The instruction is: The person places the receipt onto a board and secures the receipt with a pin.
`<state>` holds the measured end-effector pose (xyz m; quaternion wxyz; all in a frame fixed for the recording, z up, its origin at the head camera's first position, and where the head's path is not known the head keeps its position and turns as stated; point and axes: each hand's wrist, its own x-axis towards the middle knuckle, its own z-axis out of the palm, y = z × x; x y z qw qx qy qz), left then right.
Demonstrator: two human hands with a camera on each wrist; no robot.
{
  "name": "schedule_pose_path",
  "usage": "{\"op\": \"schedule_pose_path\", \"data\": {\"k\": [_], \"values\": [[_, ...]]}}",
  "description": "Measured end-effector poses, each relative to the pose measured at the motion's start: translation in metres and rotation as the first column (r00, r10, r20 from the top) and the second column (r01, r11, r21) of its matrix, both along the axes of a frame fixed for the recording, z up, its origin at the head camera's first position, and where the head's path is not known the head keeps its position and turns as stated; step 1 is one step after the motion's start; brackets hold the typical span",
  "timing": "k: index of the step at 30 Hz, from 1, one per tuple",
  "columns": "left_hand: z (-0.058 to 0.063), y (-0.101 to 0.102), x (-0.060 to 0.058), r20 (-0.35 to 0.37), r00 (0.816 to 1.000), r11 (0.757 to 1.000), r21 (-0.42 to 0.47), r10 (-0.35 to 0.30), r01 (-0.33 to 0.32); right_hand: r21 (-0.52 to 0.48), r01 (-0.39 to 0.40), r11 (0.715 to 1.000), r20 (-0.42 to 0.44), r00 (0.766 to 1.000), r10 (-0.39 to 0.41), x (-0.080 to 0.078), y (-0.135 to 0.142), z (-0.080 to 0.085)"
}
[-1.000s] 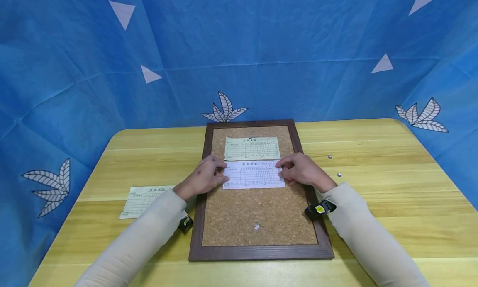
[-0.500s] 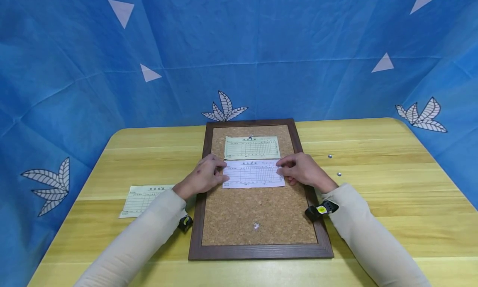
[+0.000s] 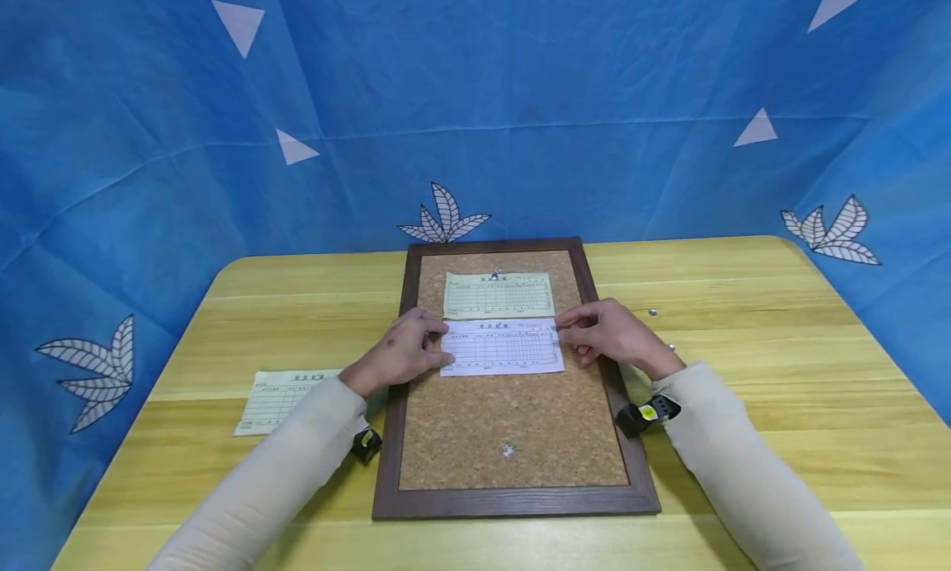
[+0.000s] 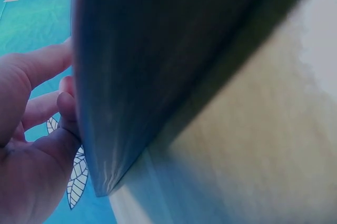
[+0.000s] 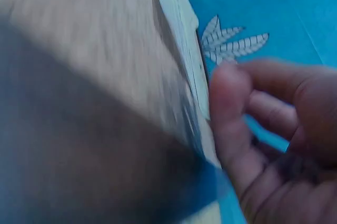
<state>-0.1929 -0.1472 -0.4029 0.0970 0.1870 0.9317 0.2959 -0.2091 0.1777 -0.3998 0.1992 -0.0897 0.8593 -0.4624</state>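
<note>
A white printed form slip (image 3: 498, 352) lies flat across the middle of the cork board (image 3: 520, 414). My left hand (image 3: 401, 346) touches the slip's left edge, index finger and thumb apart from each other. At the opposite edge is my right hand (image 3: 609, 333), its fingertips right at the slip's upper right corner. Just above the white slip, a pale green form slip (image 3: 499, 299) is on the board with a silver pin (image 3: 495, 276) at its top. In the right wrist view the thumb (image 5: 229, 89) stands beside the slips' edges.
Another green form slip (image 3: 278, 398) lies on the table left of the board, partly under the left forearm. Silver pins (image 3: 653, 312) lie on the table at right, and a small shiny cluster (image 3: 508, 450) sits low on the cork. A dark wooden frame (image 3: 513, 501) borders the board.
My right hand has shifted a little to the right, out to the white slip's edge. The left hand and the slips keep their places.
</note>
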Motion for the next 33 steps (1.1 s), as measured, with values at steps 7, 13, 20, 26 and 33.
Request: {"op": "schedule_pose_path", "data": {"k": [7, 13, 20, 26, 33], "values": [[0.0, -0.003, 0.001, 0.003, 1.0, 1.0, 0.009, 0.01, -0.01, -0.031, -0.008, 1.0, -0.022, 1.0, 0.007, 0.002, 0.008, 0.01], [-0.002, -0.002, 0.002, -0.004, 1.0, 1.0, 0.018, 0.004, -0.004, -0.018, 0.007, 1.0, -0.032, 0.999, -0.008, 0.004, 0.011, 0.015], [-0.002, 0.0, 0.002, -0.005, 1.0, 1.0, 0.002, 0.013, -0.013, 0.018, 0.037, 0.999, -0.052, 0.998, -0.036, 0.006, 0.02, 0.021], [0.0, 0.001, 0.001, 0.003, 1.0, 1.0, -0.007, 0.019, -0.019, 0.008, 0.051, 0.999, -0.041, 0.998, -0.051, 0.006, 0.03, 0.023], [0.001, 0.001, 0.001, 0.007, 1.0, 1.0, 0.017, 0.018, -0.018, 0.005, 0.055, 0.998, -0.027, 0.998, -0.055, 0.006, 0.041, 0.025]]}}
